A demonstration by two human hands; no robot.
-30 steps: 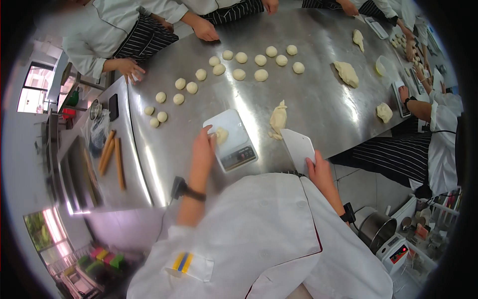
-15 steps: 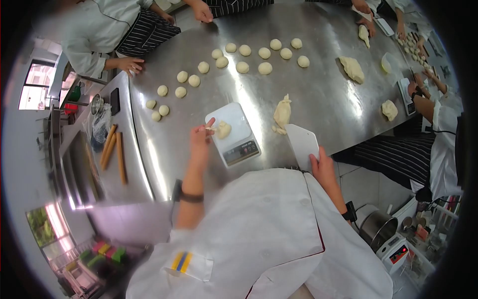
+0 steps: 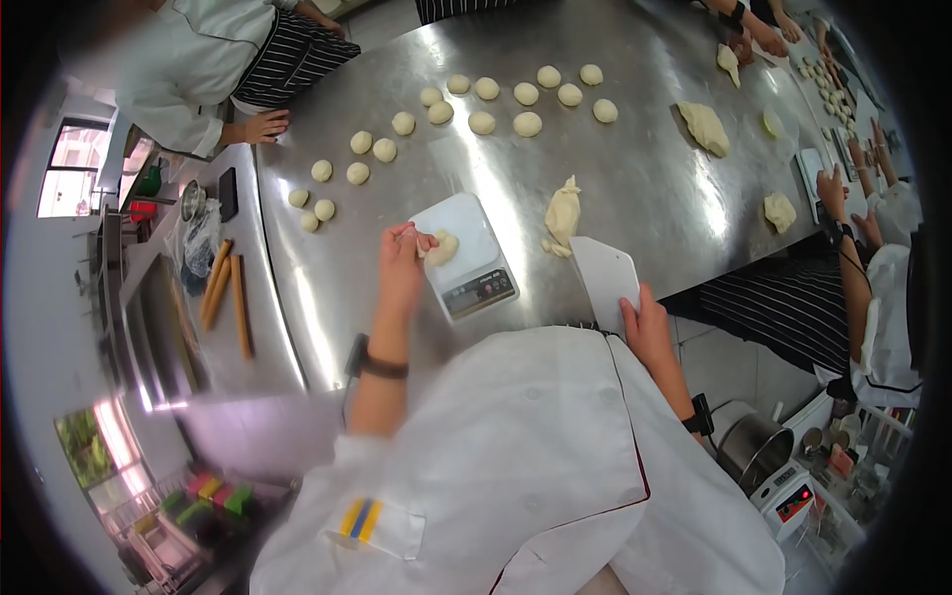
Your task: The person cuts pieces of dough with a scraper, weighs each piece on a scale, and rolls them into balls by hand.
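Note:
A white kitchen scale point(image 3: 464, 218) stands on the steel table with a small piece of dough point(image 3: 442, 250) on its plate. My left hand point(image 3: 401, 260) reaches over the plate's left edge, its fingers closed together against the dough piece. In my right hand point(image 3: 647, 322) is a white dough scraper point(image 3: 607, 273), gripped at its lower right edge. Just beyond the scraper's upper left corner lies a larger dough lump point(image 3: 562, 211), with small scraps at its near end.
Several round dough balls point(image 3: 482, 123) lie in loose rows across the table point(image 3: 387, 203). Dough lumps point(image 3: 703, 129) are farther right. Rolling pins point(image 3: 239, 307) rest on the left counter. Co-workers stand around; one person's hand point(image 3: 266, 126) touches the table's far left edge.
My left fingers have moved from the scale's left edge, with a bit of dough, onto the dough piece. A co-worker's hand at the top has left view. The scraper stays put.

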